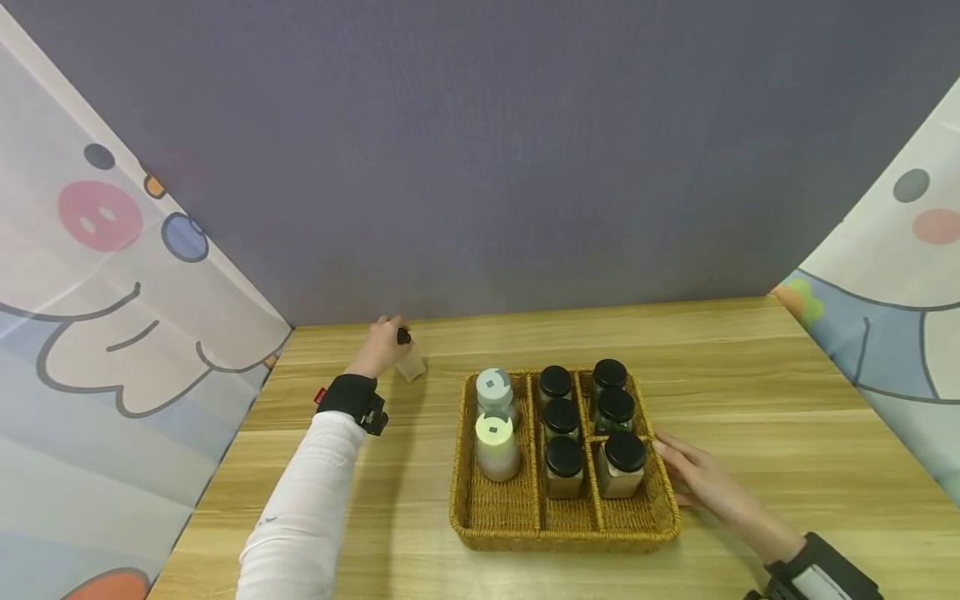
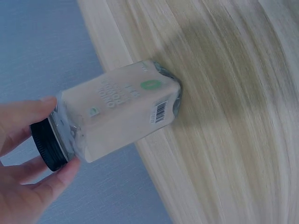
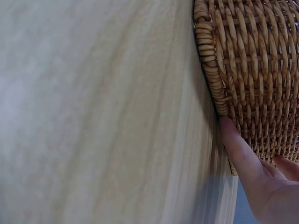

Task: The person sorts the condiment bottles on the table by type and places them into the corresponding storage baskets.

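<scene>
My left hand (image 1: 382, 346) grips a jar by its black lid, with thumb and fingers around the lid in the left wrist view. The jar (image 2: 121, 109) has clear walls, pale beige contents, green print and a barcode. It is near the table's back edge, left of the basket; whether its base touches the wood I cannot tell. My right hand (image 1: 693, 475) rests against the right side of a divided wicker basket (image 1: 573, 540). In the right wrist view its thumb lies low along the woven wall (image 3: 257, 70), fingers partly hidden.
Several black-lidded jars (image 1: 562, 457) stand in the basket's middle and right compartments. Two white-topped containers (image 1: 497, 454) stand in its left compartment. A small red tag (image 1: 320, 396) lies by my left wrist. A grey wall (image 1: 525, 167) borders the wooden table (image 1: 750, 375).
</scene>
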The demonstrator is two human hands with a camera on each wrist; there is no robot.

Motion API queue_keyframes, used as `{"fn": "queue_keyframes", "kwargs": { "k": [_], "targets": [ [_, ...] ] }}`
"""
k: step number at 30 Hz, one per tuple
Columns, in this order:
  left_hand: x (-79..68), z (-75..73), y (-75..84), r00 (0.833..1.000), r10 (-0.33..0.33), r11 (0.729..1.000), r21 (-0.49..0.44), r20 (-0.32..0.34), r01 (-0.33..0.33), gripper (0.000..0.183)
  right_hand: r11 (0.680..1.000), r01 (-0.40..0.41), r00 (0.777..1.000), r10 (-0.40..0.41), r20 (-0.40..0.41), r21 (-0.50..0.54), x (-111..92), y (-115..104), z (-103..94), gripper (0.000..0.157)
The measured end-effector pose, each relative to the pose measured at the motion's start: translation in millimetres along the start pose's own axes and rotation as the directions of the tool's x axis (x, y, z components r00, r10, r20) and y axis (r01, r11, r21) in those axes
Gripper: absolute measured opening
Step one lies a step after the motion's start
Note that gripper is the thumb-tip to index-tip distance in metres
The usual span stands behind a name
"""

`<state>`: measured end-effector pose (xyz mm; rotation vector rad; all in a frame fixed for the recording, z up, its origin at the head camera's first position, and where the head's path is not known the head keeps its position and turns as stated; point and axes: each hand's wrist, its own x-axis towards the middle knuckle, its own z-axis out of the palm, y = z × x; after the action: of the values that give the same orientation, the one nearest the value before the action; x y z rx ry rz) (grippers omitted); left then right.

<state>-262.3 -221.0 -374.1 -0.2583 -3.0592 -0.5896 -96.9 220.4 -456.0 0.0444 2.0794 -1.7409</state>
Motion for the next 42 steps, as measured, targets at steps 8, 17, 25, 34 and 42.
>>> {"fn": "queue_keyframes", "kwargs": {
  "k": [8, 17, 25, 34, 42],
  "targets": [
    [-3.3, -2.3, 0.0, 1.0, 0.019, 1.0, -0.01, 0.011, -0.019, 0.034, 1.0, 0.001, 1.0, -0.001, -0.012, -0.003, -0.8, -0.9, 0.9, 0.065],
    [-7.4, -5.0, 4.8, 0.997, 0.069, 0.997, -0.029, 0.041, -0.068, 0.033, 1.0, 0.0, 1.0, 0.0, -0.014, -0.006, -0.9, -0.7, 1.3, 0.065],
    [-11.2, -16.1, 21.2, 0.994, 0.088, 0.993, -0.08, 0.063, -0.082, 0.035, 1.0, -0.007, 1.0, 0.007, -0.018, 0.004, -0.2, -0.6, 1.4, 0.066],
    [-14.5, -30.0, 47.6, 0.986, 0.157, 0.982, -0.114, 0.057, -0.15, 0.035, 1.0, 0.002, 1.0, -0.002, -0.003, 0.023, -0.6, -0.4, 0.5, 0.064],
    [-20.0, -41.5, 71.9, 0.972, 0.232, 0.969, -0.094, 0.024, -0.229, 0.033, 1.0, 0.008, 1.0, -0.008, 0.013, 0.021, -1.0, -0.7, 0.5, 0.064]
  ]
}}
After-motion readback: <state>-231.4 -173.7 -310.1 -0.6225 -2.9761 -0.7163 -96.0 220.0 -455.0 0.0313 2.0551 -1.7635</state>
